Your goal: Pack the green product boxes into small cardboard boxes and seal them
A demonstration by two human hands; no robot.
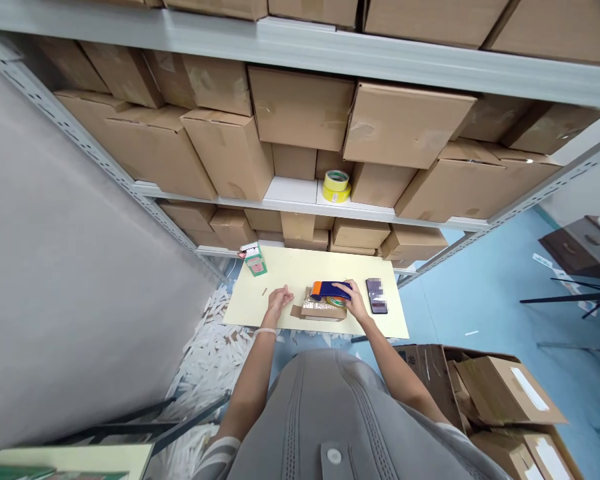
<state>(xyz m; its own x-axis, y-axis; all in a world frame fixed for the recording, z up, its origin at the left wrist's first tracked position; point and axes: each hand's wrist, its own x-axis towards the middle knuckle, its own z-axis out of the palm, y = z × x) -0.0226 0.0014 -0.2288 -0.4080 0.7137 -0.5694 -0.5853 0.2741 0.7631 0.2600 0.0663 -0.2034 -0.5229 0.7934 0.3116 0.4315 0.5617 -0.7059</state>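
Note:
My right hand point(353, 299) is closed around a blue tape dispenser point(325, 289) with an orange end and a roll of tape in it. The dispenser is over a small cardboard box point(325, 313) on the pale yellow table point(265, 320). Shiny, crinkled material shows at the top of the box, and a flap sticks out at its left. To the left of the box, my left hand point(279, 300) is held above the table with its fingers loosely apart and nothing visible in them.
A phone point(377, 296) lies to the right, and a green and white box point(255, 259) stands at the back left. Tape rolls point(337, 187) sit on the shelf among cardboard boxes. A large carton point(430, 380) of boxes is at lower right; paper strips point(210, 353) litter the floor.

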